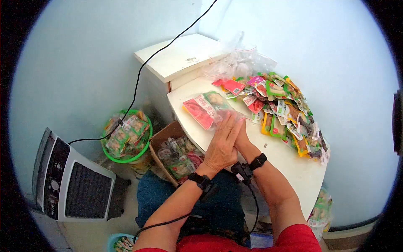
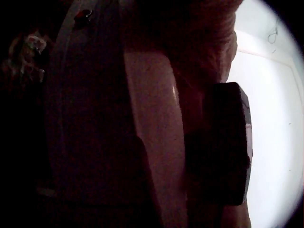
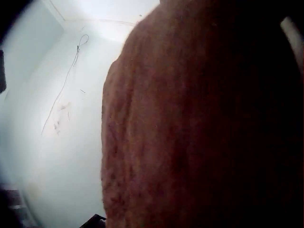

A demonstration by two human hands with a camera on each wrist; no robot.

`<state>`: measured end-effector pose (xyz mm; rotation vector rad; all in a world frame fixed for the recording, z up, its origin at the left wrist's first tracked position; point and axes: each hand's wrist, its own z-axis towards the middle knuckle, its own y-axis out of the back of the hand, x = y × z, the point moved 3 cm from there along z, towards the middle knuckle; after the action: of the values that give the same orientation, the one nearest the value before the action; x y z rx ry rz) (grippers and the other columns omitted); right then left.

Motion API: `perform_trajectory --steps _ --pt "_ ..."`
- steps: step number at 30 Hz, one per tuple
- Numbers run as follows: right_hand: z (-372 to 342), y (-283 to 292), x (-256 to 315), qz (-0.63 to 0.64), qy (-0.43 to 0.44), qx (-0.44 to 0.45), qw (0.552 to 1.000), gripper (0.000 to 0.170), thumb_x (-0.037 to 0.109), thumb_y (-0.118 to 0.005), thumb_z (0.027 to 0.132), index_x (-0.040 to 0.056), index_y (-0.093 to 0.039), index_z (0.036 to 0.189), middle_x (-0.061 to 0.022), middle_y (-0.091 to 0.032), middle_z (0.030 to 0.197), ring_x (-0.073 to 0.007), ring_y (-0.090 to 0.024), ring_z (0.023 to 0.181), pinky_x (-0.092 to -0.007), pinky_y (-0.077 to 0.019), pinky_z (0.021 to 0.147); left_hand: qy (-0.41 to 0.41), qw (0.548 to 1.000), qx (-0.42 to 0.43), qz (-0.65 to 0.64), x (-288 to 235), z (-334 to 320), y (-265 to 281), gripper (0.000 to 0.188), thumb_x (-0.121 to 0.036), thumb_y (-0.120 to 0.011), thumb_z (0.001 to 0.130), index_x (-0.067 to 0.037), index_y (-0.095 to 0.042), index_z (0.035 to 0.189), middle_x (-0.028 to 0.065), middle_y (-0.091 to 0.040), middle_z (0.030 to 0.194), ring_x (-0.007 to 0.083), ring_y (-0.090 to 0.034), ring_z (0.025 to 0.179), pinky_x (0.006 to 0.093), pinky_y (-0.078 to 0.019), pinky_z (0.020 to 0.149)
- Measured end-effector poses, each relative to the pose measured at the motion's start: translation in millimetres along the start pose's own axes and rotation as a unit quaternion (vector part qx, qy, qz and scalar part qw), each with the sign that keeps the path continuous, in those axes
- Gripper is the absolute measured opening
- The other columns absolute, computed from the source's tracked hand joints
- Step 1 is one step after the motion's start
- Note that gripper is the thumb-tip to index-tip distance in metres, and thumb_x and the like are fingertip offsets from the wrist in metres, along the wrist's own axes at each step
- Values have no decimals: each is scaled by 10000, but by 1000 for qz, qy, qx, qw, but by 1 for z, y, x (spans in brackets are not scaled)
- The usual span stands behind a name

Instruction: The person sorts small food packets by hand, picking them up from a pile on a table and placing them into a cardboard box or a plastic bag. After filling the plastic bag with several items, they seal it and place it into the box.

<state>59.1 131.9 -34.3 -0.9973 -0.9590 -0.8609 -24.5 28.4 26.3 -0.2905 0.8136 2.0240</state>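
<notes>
On the white table lies a clear bag (image 1: 214,101) with a red packet (image 1: 198,112) and a green packet (image 1: 215,100) inside. The left hand (image 1: 223,145) lies with straight fingers over the bag's near end. Close against it, the right hand (image 1: 242,136) touches the same end, its fingers partly hidden by the left. In the left wrist view, part of the left hand (image 2: 204,38) shows dark above a black strap block. The right wrist view is mostly filled by the right hand (image 3: 156,118); its fingers cannot be seen.
Many colourful packets (image 1: 277,90) are heaped along the table's right side, with clear plastic bags (image 1: 239,61) behind. Left of the table stand a cardboard box (image 1: 161,161) of packets, a green-rimmed basket (image 1: 150,138) and a grey-black appliance (image 1: 79,180). A black cable (image 1: 137,84) hangs across.
</notes>
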Motion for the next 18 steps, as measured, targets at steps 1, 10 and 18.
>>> perform_trajectory --steps 1,10,18 --pt "0 -3 5 -85 36 20 996 212 137 -549 946 20 -652 1091 -100 -680 1030 -209 -648 878 -365 -543 742 0 1000 2 -3 0 -1 0 758 39 -521 659 1 -421 1410 268 -355 1494 432 -300 1418 501 -228 1184" --pt "-12 10 92 -270 -119 147 944 133 107 -661 828 2 -686 750 -29 -621 623 -117 -602 566 -240 -454 492 1 999 -4 42 -3 1 -4 756 60 -507 653 0 -426 1402 274 -395 1460 450 -350 1380 499 -288 1156" --pt "4 73 107 -595 73 -31 799 318 296 -782 738 4 -670 797 -99 -598 561 -222 -531 473 -390 -423 502 4 996 16 91 -8 0 -9 628 72 -514 687 39 -497 1314 283 -390 1452 459 -357 1368 502 -314 1135"
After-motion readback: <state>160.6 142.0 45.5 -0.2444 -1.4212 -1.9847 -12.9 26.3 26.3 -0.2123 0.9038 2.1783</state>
